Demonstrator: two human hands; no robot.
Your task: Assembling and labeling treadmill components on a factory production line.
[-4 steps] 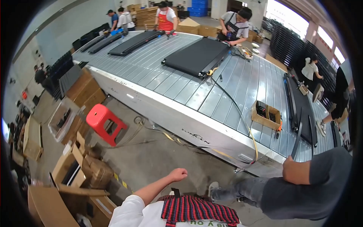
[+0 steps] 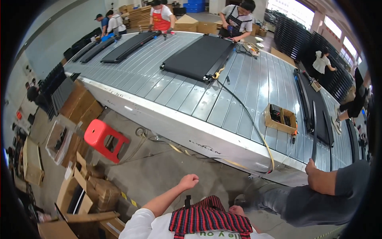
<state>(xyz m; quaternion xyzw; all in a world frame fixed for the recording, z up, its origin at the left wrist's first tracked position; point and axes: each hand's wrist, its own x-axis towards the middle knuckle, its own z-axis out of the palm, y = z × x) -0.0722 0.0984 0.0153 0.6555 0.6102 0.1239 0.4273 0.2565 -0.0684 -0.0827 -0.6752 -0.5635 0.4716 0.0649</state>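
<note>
My left hand (image 2: 188,181) hangs in front of me above the grey floor, short of the long metal-topped workbench (image 2: 223,133). Its fingers are curled into a loose fist, and nothing shows in them. Low by the striped apron (image 2: 211,219), part of my right hand (image 2: 236,210) shows; its fingers are mostly hidden. Neither hand touches the bench. On the bench lies a wide black flat panel (image 2: 199,57) with a dark and yellow cable (image 2: 244,109) trailing from it. A cardboard box (image 2: 280,119) of small dark parts stands nearer.
At right, a person in grey (image 2: 338,195) holds a long dark strip (image 2: 314,135). Another person (image 2: 238,22) works across the bench. A red stool (image 2: 104,139) and opened cartons (image 2: 79,187) stand at left. A cable (image 2: 175,148) runs along the bench's base.
My view has shifted, so the bench sits further left. My right hand has come into sight beside the apron. The left hand keeps its curled shape. The person at right has moved slightly.
</note>
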